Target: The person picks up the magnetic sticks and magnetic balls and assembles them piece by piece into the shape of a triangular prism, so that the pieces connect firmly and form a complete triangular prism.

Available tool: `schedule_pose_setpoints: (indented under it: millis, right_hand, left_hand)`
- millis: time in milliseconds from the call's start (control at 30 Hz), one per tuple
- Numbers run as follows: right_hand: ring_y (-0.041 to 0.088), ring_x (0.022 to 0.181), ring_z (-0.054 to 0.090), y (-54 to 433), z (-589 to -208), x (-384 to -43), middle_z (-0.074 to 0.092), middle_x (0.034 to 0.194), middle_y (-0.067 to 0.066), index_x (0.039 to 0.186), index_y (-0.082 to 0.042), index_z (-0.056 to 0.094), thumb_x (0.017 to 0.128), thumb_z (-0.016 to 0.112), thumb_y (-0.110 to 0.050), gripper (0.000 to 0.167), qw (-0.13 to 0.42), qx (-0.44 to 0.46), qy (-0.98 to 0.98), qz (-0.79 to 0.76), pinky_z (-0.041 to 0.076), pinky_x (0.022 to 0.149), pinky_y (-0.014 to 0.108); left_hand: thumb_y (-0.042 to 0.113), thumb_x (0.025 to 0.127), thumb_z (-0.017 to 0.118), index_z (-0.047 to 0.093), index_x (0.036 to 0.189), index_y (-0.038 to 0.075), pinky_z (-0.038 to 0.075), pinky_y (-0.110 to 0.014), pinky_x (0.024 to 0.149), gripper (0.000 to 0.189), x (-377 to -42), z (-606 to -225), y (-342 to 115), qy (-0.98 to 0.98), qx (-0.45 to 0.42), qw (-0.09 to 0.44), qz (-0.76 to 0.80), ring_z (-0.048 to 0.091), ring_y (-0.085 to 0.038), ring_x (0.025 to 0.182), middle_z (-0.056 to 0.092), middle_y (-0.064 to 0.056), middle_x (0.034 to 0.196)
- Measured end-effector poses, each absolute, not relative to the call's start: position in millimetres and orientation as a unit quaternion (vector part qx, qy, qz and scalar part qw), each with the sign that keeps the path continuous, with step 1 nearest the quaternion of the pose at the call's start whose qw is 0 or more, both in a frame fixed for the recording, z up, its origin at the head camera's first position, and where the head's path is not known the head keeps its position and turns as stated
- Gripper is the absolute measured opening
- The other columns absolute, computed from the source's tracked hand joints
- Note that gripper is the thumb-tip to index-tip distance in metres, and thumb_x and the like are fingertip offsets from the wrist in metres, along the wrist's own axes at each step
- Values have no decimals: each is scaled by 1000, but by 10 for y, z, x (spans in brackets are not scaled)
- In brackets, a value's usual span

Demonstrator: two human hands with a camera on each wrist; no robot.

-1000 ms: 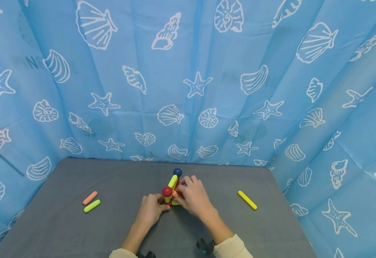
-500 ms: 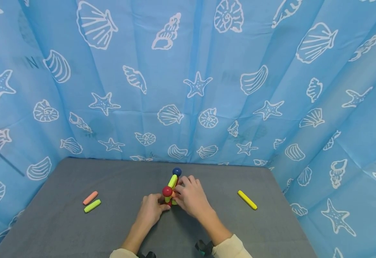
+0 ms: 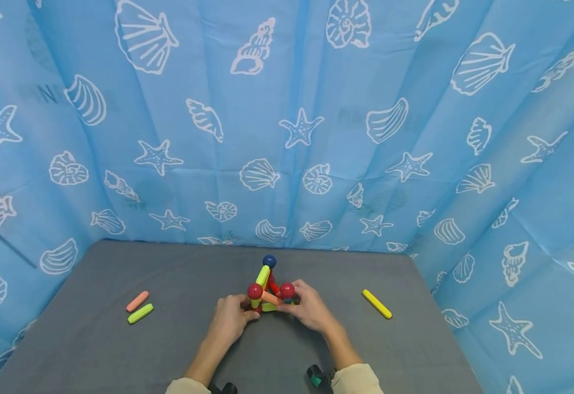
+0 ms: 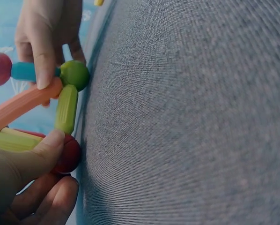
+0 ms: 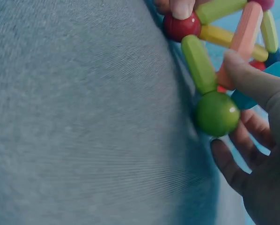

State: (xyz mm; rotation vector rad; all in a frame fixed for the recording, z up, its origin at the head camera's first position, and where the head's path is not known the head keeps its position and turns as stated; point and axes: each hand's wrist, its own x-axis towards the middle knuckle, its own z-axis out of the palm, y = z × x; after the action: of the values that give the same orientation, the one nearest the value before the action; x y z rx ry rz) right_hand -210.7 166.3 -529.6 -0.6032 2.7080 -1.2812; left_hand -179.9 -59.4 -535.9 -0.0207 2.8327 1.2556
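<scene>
A frame of magnetic rods and balls stands mid-table. On its upper corners sit a dark blue ball, a red ball and another red ball. My left hand holds the lower red ball at the front left corner. At the right corner, my right hand pinches the low end of a coral rod, thumb on top. That rod slants from the upper left red ball down beside a green ball and a light blue rod. Whether it touches the green ball is unclear.
Left on the grey table lie a coral rod and a lime rod. A yellow rod lies to the right. A blue shell-patterned curtain hangs behind and at the sides.
My right hand has shifted right and slightly down to the frame's right corner, uncovering the right red ball and the slanted coral rod. My left hand stays on the lower red ball.
</scene>
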Motion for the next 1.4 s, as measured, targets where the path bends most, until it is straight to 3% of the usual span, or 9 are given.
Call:
schedule_pose_setpoints:
  millis: [100, 300, 533, 700, 867, 967, 1100, 1233, 1400]
  right_hand:
    - [9, 86, 57, 1699, -5387, -2107, 66, 107, 1, 106, -20, 76, 90, 79, -27, 17, 38, -188, 872, -451, 51, 72, 22]
    - [10, 88, 58, 1739, -5473, -2117, 64, 111, 1, 110, -23, 74, 94, 74, -32, 19, 61, -165, 863, -474, 51, 76, 24]
    - [7, 84, 55, 1775, -5573, -2111, 61, 113, 7, 110, -15, 74, 94, 75, -29, 22, 52, -175, 863, -470, 48, 76, 22]
    - [8, 83, 54, 1763, -5570, -2105, 61, 112, 9, 110, -14, 74, 93, 75, -25, 20, 56, -178, 850, -492, 46, 75, 22]
    - [8, 81, 53, 1755, -5552, -2102, 60, 110, 9, 109, -14, 73, 93, 76, -23, 19, 60, -173, 846, -501, 45, 74, 22]
    - [8, 81, 53, 1764, -5547, -2110, 59, 109, 8, 109, -16, 72, 92, 77, -26, 21, 65, -163, 852, -493, 45, 74, 22]
    - [9, 83, 52, 1781, -5556, -2127, 58, 109, 6, 111, -19, 72, 90, 80, -28, 25, 73, -158, 861, -478, 45, 75, 22]
    - [12, 85, 52, 1782, -5557, -2123, 58, 111, 4, 113, -21, 72, 90, 79, -31, 26, 82, -155, 862, -476, 44, 76, 24]
    - [12, 85, 53, 1773, -5548, -2105, 57, 114, 4, 113, -21, 73, 93, 75, -35, 24, 84, -150, 861, -480, 43, 76, 24]
  left_hand:
    - [20, 77, 89, 79, 100, 8, 60, -38, 73, 28, -1806, -5356, -571, 916, -1, 16, 401, 66, -8, 74, 80, -4, 94]
    - [19, 78, 89, 79, 103, 8, 61, -41, 78, 30, -1826, -5339, -571, 917, 4, 3, 400, 71, -10, 78, 80, -6, 97]
    - [23, 81, 87, 75, 116, 10, 56, -33, 68, 40, -1807, -5308, -678, 916, 7, 33, 399, 65, -11, 80, 76, -5, 109]
    - [24, 86, 83, 68, 131, 13, 55, -49, 90, 49, -1696, -5170, -1204, 922, -1, 24, 387, 67, -25, 106, 71, -9, 126]
    - [22, 90, 78, 63, 136, 4, 46, -63, 97, 51, -1556, -5085, -2020, 940, -35, -17, 339, 61, -44, 118, 65, -23, 132]
    - [20, 89, 79, 62, 136, 0, 46, -63, 93, 54, -1486, -5125, -2386, 944, -95, -25, 315, 60, -48, 117, 62, -29, 133]
    - [23, 88, 80, 61, 134, -3, 47, -59, 86, 56, -1448, -5226, -2642, 943, -151, 12, 298, 61, -48, 108, 63, -31, 127]
    - [21, 89, 80, 62, 130, -4, 48, -54, 82, 51, -1465, -5303, -2699, 942, -166, 42, 289, 62, -43, 103, 65, -29, 119]
    - [12, 89, 78, 65, 127, -3, 47, -53, 78, 42, -1484, -5312, -2643, 946, -167, 26, 276, 64, -38, 96, 67, -26, 112]
